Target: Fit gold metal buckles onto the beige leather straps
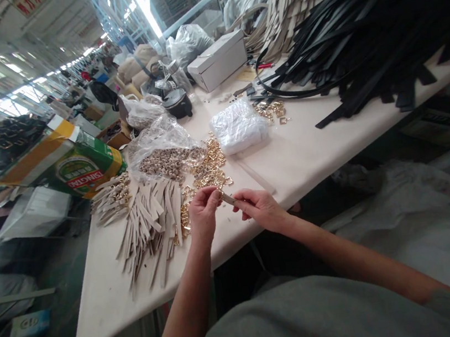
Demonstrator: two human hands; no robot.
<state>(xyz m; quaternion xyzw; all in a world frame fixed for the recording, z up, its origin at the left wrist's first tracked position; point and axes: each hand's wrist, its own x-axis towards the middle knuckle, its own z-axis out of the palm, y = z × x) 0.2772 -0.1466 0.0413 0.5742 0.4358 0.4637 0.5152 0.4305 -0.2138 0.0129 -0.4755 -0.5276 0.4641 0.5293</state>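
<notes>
My left hand [205, 211] and my right hand [259, 208] meet over the near edge of a white table [306, 151]. Both pinch a short beige strap piece [228, 198] between their fingertips. Just left of my left hand lies a loose pile of beige straps [151, 223]. Beyond my hands sits a heap of gold metal buckles [211, 170]. A clear bag of small gold rings [164, 153] lies open behind them.
A white wrapped bundle [239, 126] lies mid-table. Long black straps [373, 30] cover the far right. A white box [219, 60], plastic bags and a black pot [177, 104] stand at the back. A green and yellow carton [69, 162] sits left of the table.
</notes>
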